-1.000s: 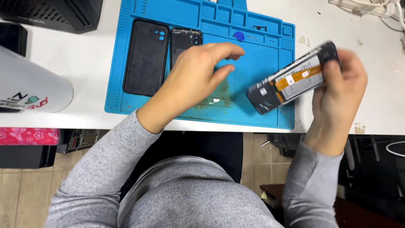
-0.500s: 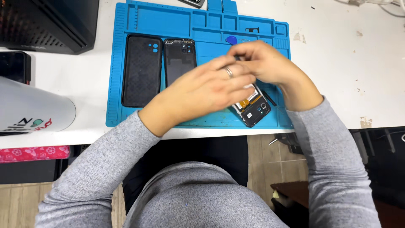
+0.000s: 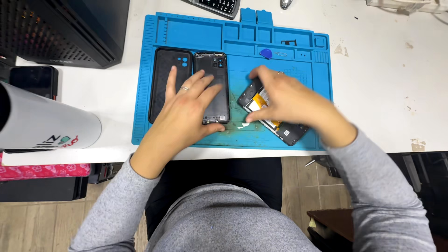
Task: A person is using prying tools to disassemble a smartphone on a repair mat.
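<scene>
On the blue silicone repair mat (image 3: 186, 32), centre of the white worktop (image 3: 387, 93): one opened phone (image 3: 284, 130), lying at a slant, back removed, yellow-labelled battery and dark inner frame exposed. Right hand (image 3: 289, 100) rests over it, fingers curled, thumb and fingertips pinching at its near edge; what they pinch cannot be told. Left hand (image 3: 189, 112), flat and spread, ring on one finger, presses on the detached back cover (image 3: 212, 70), a thin smoky-translucent plastic shell with camera cut-outs. Just beside: a black soft case (image 3: 161, 79), matte, rounded corners. Blue triangular pick (image 3: 266, 53) in a mat recess. Judged state: disassembly well advanced; internals still seated. Mat ribbed, compartmented, scuffed.
</scene>
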